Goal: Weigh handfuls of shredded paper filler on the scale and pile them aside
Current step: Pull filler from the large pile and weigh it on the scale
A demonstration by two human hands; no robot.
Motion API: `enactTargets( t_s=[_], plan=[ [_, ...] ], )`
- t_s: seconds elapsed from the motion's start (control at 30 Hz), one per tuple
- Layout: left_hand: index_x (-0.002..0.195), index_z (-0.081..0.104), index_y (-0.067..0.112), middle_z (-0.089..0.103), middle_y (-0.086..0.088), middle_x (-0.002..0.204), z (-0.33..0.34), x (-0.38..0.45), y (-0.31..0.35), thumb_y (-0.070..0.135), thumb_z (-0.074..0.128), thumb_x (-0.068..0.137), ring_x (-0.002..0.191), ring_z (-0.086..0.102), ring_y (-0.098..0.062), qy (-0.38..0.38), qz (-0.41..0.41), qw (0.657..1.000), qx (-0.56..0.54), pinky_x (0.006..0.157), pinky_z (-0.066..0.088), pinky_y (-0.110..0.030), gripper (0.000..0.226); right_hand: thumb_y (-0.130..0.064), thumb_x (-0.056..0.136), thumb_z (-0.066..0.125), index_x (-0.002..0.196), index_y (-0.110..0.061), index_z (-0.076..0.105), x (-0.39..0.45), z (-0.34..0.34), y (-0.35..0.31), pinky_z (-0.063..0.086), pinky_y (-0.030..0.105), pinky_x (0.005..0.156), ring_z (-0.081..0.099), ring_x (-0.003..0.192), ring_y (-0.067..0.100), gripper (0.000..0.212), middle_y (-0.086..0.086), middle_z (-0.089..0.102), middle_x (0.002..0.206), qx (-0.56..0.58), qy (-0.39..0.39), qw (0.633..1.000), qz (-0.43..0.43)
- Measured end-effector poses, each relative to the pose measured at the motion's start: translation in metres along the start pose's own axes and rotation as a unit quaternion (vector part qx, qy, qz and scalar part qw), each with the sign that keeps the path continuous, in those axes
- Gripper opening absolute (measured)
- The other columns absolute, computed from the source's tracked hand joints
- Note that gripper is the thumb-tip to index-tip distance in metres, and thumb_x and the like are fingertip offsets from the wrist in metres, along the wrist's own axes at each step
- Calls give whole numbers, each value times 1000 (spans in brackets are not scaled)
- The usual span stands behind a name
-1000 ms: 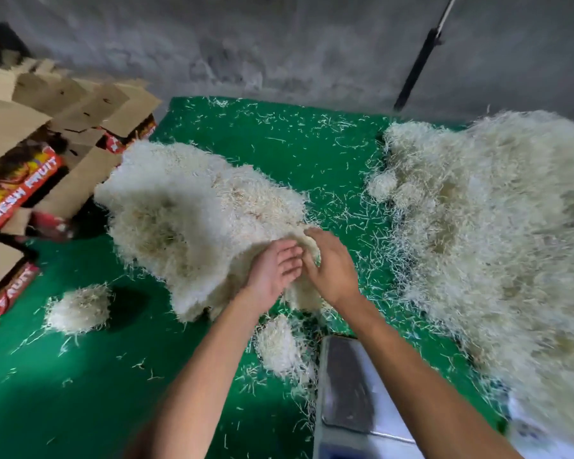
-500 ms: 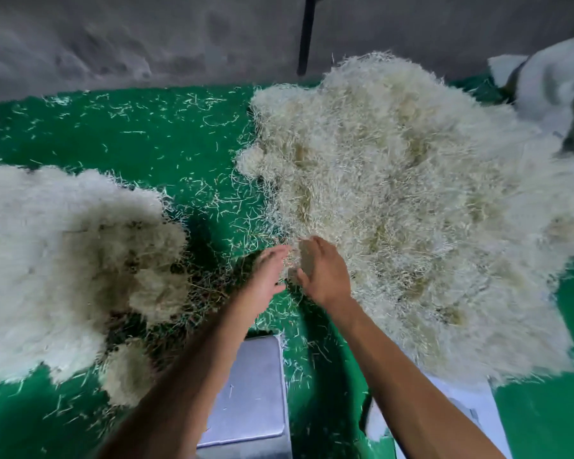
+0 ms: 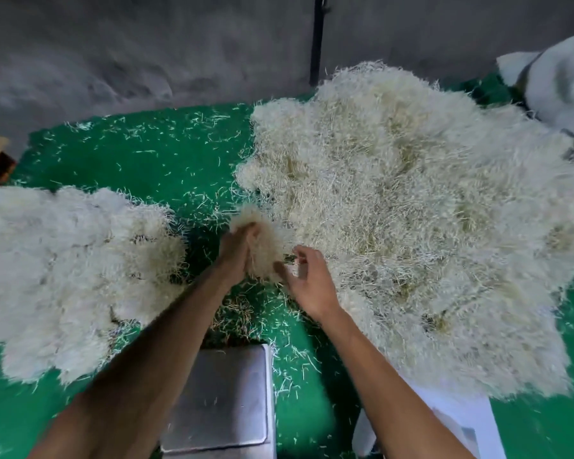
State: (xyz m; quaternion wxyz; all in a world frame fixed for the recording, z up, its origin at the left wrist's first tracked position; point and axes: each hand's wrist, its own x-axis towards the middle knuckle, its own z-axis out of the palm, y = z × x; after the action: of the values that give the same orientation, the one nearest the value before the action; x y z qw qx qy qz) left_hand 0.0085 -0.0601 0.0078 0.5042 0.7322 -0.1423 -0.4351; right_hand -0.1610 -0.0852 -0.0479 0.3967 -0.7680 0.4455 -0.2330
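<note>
Between the two heaps: a handful of shredded paper is being gripped by the left hand, above the green mat.
Right hand: fingers are being held loosely curled, grasping nothing, at the edge of the big pile.
Scale: bare, waiting below.
Weighed pile: lying left.
Handling: light, springy, shedding; a deep bunched grip is being favoured.

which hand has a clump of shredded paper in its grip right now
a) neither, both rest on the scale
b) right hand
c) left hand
c) the left hand holds a clump of shredded paper just off the big pile, while the right hand hangs loosely curled beside it.
</note>
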Motion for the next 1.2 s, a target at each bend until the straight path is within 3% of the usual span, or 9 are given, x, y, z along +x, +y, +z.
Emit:
enactTargets(
  t_s=[0.2, 0.37, 0.53, 0.63, 0.73, 0.87, 1.0, 1.1, 1.2],
  plan=[
    [135, 35, -17, 61, 2, 85, -17, -40, 38, 44, 74, 76, 68, 61, -10, -8, 159, 979, 125, 63, 54, -31, 94, -42, 89, 74, 156, -15, 31, -40, 23, 2, 26, 38, 124, 33, 149, 23, 84, 5, 33, 162, -198, -28, 980, -17],
    [159, 14, 11, 54, -14, 135, -52, -56, 46, 70, 79, 65, 118, 59, -6, -58, 146, 973, 167, 96, 47, -31, 128, -29, 97, 68, 127, -14, 61, -69, 1, 18, 60, 25, 71, 63, 73, 9, 33, 5, 67, 101, -198, -73, 967, 139],
    [156, 26, 30, 44, 4, 150, -40, -81, 24, 57, 84, 71, 116, 54, -5, -232, 200, 849, 431, 101, 44, -28, 107, 10, 90, 59, 148, -6, 47, -35, -39, -60, 56, 17, 85, 67, 83, 1, 62, 16, 60, 140, -52, 37, 997, 34],
    [133, 46, 11, 60, -5, 106, -28, -86, 38, 38, 81, 84, 69, 56, -7, -144, 189, 901, 364, 57, 50, -21, 66, -12, 90, 73, 146, -13, 48, -27, -62, -84, 46, 18, 97, 55, 103, -7, 62, 7, 53, 146, -56, 92, 992, -67],
    [148, 35, 10, 34, -15, 154, -33, -91, 78, 34, 81, 74, 137, 42, -30, -128, 126, 966, 187, 109, 40, -46, 90, -38, 93, 72, 142, -21, 50, -31, -72, -63, 45, 37, 102, 54, 115, 16, 57, 3, 56, 134, -163, 89, 982, -35],
    [143, 47, 13, 32, -15, 160, -49, -98, 117, 35, 66, 81, 142, 38, -40, -181, 59, 978, -88, 113, 34, -59, 68, -52, 97, 60, 105, -17, 59, -39, -62, -37, 44, 23, 66, 55, 78, 12, 36, -5, 56, 88, -265, 25, 964, 15],
    [145, 44, 25, 38, -3, 150, -52, -97, 125, 72, 73, 66, 136, 41, -28, -184, 109, 977, 7, 109, 38, -49, 97, -64, 97, 52, 123, -8, 62, -39, -64, -41, 52, 24, 65, 63, 70, 16, 62, 7, 65, 84, -93, 29, 991, 90],
    [156, 31, 15, 41, -16, 153, -34, -100, 112, 90, 71, 53, 139, 45, -36, -211, 146, 921, 294, 111, 42, -50, 134, -23, 105, 56, 147, -19, 44, -44, -71, -63, 51, 20, 83, 53, 120, 23, 44, 7, 51, 145, 184, 14, 978, 97],
    [152, 30, 8, 55, 1, 88, -17, -96, 97, 75, 74, 67, 73, 57, -11, -110, 165, 950, 241, 68, 55, -22, 117, 1, 102, 48, 126, -22, 63, -29, -71, -104, 55, 12, 72, 57, 122, 23, 36, -17, 66, 121, 237, 78, 968, 11]
  ],
)
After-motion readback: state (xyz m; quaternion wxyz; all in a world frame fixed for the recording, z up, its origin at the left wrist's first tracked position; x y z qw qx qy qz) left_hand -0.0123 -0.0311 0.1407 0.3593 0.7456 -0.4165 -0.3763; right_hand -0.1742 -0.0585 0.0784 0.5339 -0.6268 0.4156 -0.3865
